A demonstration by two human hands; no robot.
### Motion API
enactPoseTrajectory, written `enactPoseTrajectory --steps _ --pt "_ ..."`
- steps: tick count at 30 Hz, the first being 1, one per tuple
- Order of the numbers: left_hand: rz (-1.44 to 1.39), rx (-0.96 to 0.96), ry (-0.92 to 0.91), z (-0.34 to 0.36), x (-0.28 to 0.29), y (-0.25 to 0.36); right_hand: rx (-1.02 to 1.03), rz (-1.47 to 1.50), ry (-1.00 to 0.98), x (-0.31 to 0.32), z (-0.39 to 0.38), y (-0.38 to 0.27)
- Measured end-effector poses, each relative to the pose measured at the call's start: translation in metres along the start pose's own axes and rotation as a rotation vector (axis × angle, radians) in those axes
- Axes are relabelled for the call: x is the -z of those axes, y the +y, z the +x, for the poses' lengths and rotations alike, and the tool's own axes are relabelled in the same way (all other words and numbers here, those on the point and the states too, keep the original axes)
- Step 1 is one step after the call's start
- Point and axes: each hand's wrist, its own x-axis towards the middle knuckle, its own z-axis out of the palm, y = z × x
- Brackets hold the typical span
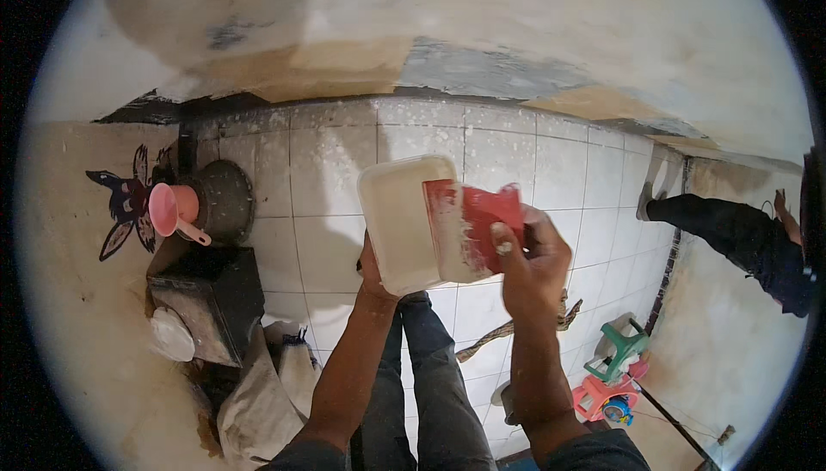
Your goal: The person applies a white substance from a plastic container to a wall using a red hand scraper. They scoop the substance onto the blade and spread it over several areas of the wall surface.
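Observation:
A shallow cream-coloured plastic tray is held up over the floor in front of me. My left hand is closed around its lower left side, with some fingers hidden beneath it. In my right hand is a flat red putty spreader, gripped between thumb and fingers. Whitish paste coats the spreader's left part, which overlaps the tray's right side. The tray's inside is the same pale colour, so how much paste it holds is unclear.
A patchy wall runs across the far side. Left stand a dark tub, a pink dipper, a black box and whitish sacks. Right are a twisted cloth, green stool, pink stool and another person's leg.

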Motion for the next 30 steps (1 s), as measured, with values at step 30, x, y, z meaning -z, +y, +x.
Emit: enactPoseTrajectory --steps 30 --pt "0.139 0.094 -0.005 0.031 0.002 -0.026 -0.201 0.606 -0.007 0.042 0.035 0.057"
